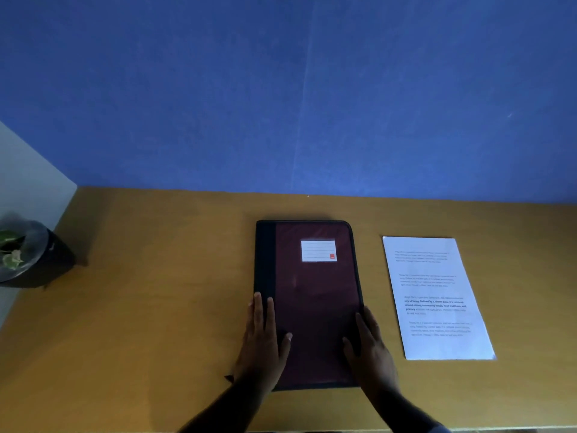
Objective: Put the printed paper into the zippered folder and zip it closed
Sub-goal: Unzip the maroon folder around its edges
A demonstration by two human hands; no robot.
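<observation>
1. The zippered folder [312,301] lay flat and shut on the wooden desk [156,307], maroon cover up, with a white label [318,250] toward its far end and a black spine strip along its left side.

2. The printed paper [437,298] lay flat on the desk just to the right of the folder, apart from it and untouched; nothing had gone into the folder yet.

3. The left hand [262,342] rested flat and open on the folder's near left part, fingers extended over the spine strip, thumb spread across the cover; it gripped nothing.

4. The right hand [368,345] lay open along the folder's near right edge, fingers extended at the zip side, pinching nothing that could be seen. The zip pull itself could not be made out.

5. A potted plant [28,254] stood well to the left of the folder, clear of the work.

6. Judged by its look, the folder was stiff-boarded and moderately heavy, so one palm should pin it while the other hand runs the zip around the right edge.

7. The sheet looked light, limp and smooth on the desk; it would best be lifted at a corner or slid off the folder-side edge, then supported flat so it does not crease.
</observation>
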